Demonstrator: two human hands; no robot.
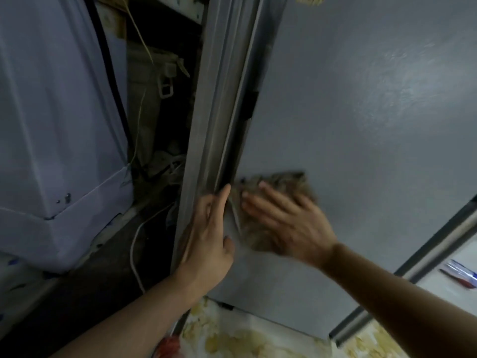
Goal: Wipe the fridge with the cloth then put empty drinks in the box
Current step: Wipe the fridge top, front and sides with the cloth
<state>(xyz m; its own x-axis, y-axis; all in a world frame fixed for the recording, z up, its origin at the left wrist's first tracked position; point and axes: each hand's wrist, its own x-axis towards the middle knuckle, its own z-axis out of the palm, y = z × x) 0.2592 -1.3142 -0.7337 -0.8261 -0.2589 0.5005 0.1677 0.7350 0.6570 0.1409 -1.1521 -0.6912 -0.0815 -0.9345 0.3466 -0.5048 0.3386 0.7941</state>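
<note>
Grey metal fills the right half of the frame: the fridge (361,112), its side panel matte with a faint sheen toward upper right. Its door edge and rubber seal run as a slanted grey strip through frame centre.

Cloth (278,187), brownish and blurred, sits flat against the fridge panel at centre, just right of the seal strip. Right hand (286,220) presses on it, fingers straight and spread fairly wide, palm over the cloth's lower part. Motion blur on hand and cloth.

Left hand (206,236) rests along the door edge, just left of the cloth; fingers extended and close together, thumb sticking out toward the panel. It holds nothing that I can see.

Left of frame: a white appliance (56,151) with a few dark marks low on its corner. Between it and the fridge, a dark gap with white cables (134,244) trailing down.

Bottom centre: floral yellow-and-white fabric (232,334). Lower right: a pale surface with a red, white and blue packet (462,275); its print is too blurred to read. No legible writing or brand anywhere. Box and drinks not in view.
</note>
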